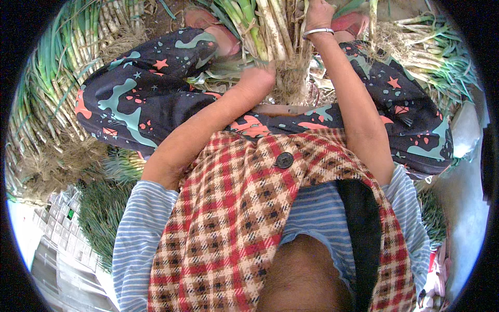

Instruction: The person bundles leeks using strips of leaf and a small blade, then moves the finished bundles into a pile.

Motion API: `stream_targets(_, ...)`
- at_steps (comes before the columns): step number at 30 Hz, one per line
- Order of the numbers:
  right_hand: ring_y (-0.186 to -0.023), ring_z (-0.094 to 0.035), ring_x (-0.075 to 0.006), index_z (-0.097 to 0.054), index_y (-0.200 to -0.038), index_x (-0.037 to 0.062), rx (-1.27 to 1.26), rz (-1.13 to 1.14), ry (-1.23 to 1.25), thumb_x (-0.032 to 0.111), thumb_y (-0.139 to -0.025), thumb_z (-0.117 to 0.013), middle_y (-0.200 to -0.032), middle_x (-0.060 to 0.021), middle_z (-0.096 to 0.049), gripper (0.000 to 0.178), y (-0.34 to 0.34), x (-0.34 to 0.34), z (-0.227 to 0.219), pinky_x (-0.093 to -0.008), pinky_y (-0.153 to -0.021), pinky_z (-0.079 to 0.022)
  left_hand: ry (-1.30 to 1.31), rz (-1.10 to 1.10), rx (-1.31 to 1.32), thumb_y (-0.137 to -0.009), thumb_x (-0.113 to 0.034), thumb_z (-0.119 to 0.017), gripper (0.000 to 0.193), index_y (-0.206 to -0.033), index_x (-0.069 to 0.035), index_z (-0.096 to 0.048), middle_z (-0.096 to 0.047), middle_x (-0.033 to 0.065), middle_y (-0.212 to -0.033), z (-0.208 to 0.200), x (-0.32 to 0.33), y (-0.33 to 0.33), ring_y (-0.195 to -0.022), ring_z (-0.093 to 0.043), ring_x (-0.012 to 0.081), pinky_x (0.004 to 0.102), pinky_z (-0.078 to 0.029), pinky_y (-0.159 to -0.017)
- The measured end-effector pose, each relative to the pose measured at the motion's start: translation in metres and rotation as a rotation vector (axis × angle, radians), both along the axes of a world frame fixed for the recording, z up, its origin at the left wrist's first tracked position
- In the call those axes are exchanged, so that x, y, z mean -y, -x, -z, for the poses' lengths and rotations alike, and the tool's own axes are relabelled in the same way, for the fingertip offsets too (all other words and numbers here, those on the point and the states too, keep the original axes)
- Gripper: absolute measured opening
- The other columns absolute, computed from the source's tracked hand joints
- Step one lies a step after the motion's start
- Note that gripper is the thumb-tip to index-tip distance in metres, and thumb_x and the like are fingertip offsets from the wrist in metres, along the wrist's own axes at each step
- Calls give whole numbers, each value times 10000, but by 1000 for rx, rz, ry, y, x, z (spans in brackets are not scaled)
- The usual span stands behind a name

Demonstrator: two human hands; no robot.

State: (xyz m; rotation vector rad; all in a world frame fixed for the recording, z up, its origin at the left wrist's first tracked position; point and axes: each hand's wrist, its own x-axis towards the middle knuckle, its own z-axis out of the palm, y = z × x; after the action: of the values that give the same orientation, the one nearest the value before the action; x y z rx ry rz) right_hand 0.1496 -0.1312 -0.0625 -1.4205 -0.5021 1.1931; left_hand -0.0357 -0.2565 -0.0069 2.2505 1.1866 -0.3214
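A bunch of green onions (275, 31) rises between my knees, its white stalks upward and its tangled roots (291, 83) hanging toward me. My left hand (260, 78) is closed against the bunch's left side, just above the roots; its fingers are mostly hidden by the stalks. At the upper edge, my right hand (318, 15), below which a silver bracelet (318, 33) circles the wrist, is closed on stalks at the bunch's right side. The fingertips there are partly cut off by the picture's edge.
Piled green onions (57, 93) lie along the left, roots toward me. Another heap (431, 52) lies at the right, beside my knee. Loose leaves and peelings (317, 86) cover the ground under the bunch. Dark green bundles (104, 218) sit behind me at the lower left.
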Motion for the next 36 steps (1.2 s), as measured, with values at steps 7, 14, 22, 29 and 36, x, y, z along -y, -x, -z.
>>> stream_targets(7, -443, -487, -136, -627, -793, 34, 25, 34, 93, 244, -834, -506, -556, -40, -533, 247, 2, -4, 3, -279, -420, -391, 96, -23, 127, -703, -200, -599, 389, -1014, 28, -544, -609, 221, -686, -3, -17, -4, -634, -621, 369, 443, -504, -583)
stream_targets(14, -477, -476, -126, -611, -693, 14, 225, 51, -37, 245, -816, -528, -535, -39, -515, 275, 3, -5, 13, -298, -448, -367, 929, -693, 389, -648, -251, -680, 351, -777, 67, -607, -562, 109, -550, -4, -35, -7, -547, -561, 209, 361, -471, -560)
stream_targets(22, -460, -462, -121, -647, -712, 14, 53, 54, 54, 247, -811, -533, -514, -41, -510, 278, 19, -2, -15, -286, -426, -343, 131, 157, 112, -663, -204, -620, 258, -712, 46, -581, -611, 202, -703, -9, -26, -25, -673, -621, 354, 440, -507, -608)
stream_targets(29, -467, -454, -115, -643, -718, 12, 44, 39, 30, 261, -812, -538, -519, -19, -502, 286, 17, -2, -14, -282, -448, -350, 597, -426, 355, -700, -223, -627, 265, -733, 39, -609, -581, 85, -593, -12, -31, -21, -552, -588, 212, 348, -463, -501)
stream_targets(36, -532, -524, -257, -632, -771, 8, 611, -20, -223, 229, -826, -469, -598, -151, -574, 280, 7, -13, 2, -359, -527, -399, 1053, -848, 387, -691, -269, -653, 346, -809, 53, -605, -600, 93, -626, -23, -32, -30, -555, -580, 212, 330, -462, -519)
